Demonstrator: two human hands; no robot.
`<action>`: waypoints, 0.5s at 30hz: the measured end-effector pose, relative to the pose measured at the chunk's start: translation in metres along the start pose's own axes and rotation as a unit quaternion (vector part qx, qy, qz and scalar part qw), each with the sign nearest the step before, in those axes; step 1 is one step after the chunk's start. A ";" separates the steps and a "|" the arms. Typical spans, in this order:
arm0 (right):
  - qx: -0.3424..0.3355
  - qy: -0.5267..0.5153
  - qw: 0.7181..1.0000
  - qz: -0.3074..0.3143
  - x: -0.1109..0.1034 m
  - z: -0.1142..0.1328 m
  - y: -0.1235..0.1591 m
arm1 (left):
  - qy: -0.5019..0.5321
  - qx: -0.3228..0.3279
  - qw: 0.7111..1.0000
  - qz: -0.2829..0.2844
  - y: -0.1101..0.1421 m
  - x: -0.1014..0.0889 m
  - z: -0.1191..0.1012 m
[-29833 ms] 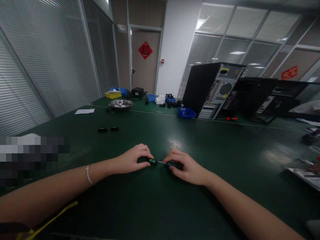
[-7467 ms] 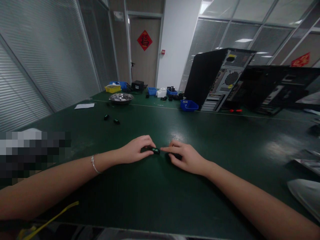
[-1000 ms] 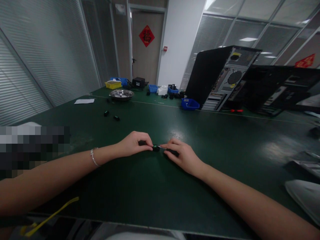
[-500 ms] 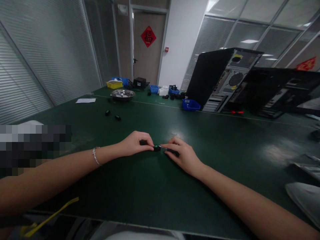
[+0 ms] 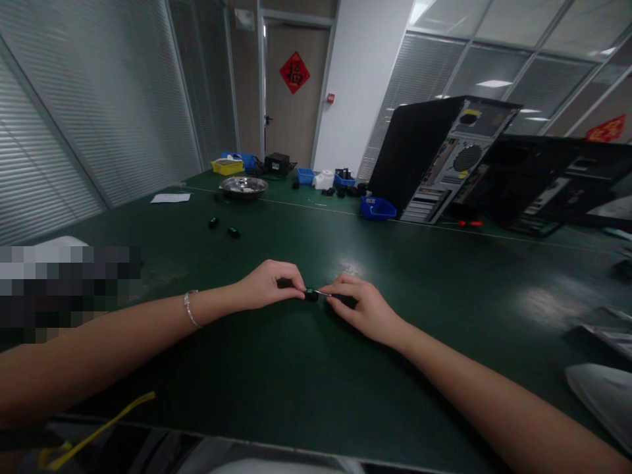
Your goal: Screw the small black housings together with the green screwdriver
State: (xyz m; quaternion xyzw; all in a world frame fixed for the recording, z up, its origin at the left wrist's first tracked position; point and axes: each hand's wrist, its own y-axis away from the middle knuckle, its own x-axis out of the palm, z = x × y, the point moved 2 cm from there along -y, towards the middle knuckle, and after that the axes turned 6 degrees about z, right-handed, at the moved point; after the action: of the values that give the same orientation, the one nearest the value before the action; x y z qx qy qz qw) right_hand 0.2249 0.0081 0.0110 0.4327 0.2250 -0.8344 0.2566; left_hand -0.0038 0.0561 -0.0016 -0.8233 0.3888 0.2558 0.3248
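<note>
Green tabletop point(image 5: 276, 382), two bare hands meeting over one small black part point(image 5: 311, 295)!
Left hand point(image 5: 271, 284) pinches the part's left end between thumb and fingertips, while the right hand point(image 5: 365, 307) grips a slim metal-shafted tool point(image 5: 323, 293), its shaft reaching the part's right side; two small black pieces point(image 5: 233, 232) lie beyond the left hand, nearer than the steel bowl point(image 5: 243, 187).
</note>
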 end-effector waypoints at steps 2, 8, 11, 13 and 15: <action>-0.003 -0.008 1.000 0.001 0.000 0.001 0.000 | 0.003 -0.004 1.000 -0.001 0.000 0.000 0.001; -0.011 -0.023 1.000 -0.014 0.004 0.002 0.001 | 0.018 -0.025 1.000 -0.002 0.000 0.000 0.004; -0.005 -0.013 1.000 -0.015 0.005 0.001 0.001 | 0.011 -0.024 1.000 -0.003 0.000 0.000 0.003; -0.001 -0.001 1.000 -0.017 0.005 0.001 0.001 | -0.001 -0.015 1.000 -0.003 0.000 0.000 0.002; 0.003 0.013 1.000 -0.017 0.004 0.000 0.002 | -0.021 -0.004 1.000 -0.002 0.000 0.001 0.000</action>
State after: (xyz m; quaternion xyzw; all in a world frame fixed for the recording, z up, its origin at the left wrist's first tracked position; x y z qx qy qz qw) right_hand 0.2239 0.0056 0.0072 0.4407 0.2332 -0.8335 0.2380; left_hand -0.0032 0.0563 -0.0021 -0.8201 0.3792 0.2737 0.3297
